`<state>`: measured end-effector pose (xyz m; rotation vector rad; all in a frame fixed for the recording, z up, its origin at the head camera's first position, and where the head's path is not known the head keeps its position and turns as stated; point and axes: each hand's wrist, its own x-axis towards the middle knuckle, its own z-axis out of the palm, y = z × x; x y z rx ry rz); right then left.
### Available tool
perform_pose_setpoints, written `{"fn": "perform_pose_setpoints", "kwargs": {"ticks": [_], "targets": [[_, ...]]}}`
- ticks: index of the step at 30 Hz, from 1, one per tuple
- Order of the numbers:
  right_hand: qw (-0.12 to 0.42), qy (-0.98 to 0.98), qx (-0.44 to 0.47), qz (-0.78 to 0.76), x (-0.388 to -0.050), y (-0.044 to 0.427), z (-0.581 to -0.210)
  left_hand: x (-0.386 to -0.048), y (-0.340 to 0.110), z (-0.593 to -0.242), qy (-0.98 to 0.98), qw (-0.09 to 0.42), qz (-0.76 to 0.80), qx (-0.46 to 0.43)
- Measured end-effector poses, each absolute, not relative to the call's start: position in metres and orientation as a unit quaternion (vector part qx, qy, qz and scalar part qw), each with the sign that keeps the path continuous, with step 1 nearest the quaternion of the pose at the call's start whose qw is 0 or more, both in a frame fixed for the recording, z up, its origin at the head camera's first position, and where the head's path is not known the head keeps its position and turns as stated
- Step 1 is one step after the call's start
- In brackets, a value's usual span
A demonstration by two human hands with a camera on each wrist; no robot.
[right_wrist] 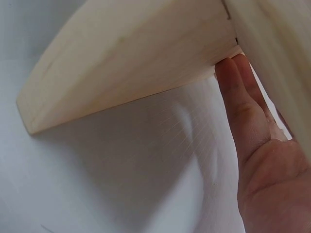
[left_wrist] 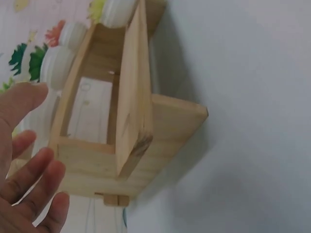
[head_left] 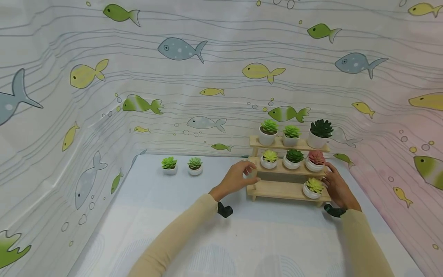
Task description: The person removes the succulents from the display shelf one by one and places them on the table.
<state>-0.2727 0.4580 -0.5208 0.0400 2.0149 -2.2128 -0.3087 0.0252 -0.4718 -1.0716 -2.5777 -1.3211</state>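
A three-tier wooden plant stand [head_left: 282, 189] bears small potted succulents. The top tier holds two light green ones and a dark green one [head_left: 320, 132]. On the middle tier sit a yellow-green, a dark green and a red succulent [head_left: 315, 159]; a yellow-green succulent [head_left: 313, 187] stands at the bottom tier's right end. My left hand [head_left: 238, 177] is beside the stand's left end, fingers spread and loosely bent, holding nothing. At the right end, my right hand [head_left: 337, 186] touches the stand's side with fairly straight fingers [right_wrist: 238, 107]; part of that hand is hidden behind the wood.
Two more potted succulents, one bright green [head_left: 169, 165] and one paler green [head_left: 195, 166], stand apart at the table's back left. Fish-patterned sheeting [head_left: 180, 84] rises behind and on both sides of the pale table [head_left: 194, 223].
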Motion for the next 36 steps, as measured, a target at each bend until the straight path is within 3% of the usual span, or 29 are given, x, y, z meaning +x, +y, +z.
{"fn": "perform_pose_setpoints", "kwargs": {"ticks": [16, 36], "targets": [[0.072, 0.669, 0.025, -0.74, -0.271, 0.458, -0.52, -0.297, 0.061, -0.476, -0.821, -0.01, -0.466, -0.331], [0.053, 0.65, -0.005, -0.758, -0.267, 0.453, -0.514, -0.279, 0.13, -0.481, -0.789, -0.063, -0.477, -0.382]]}}
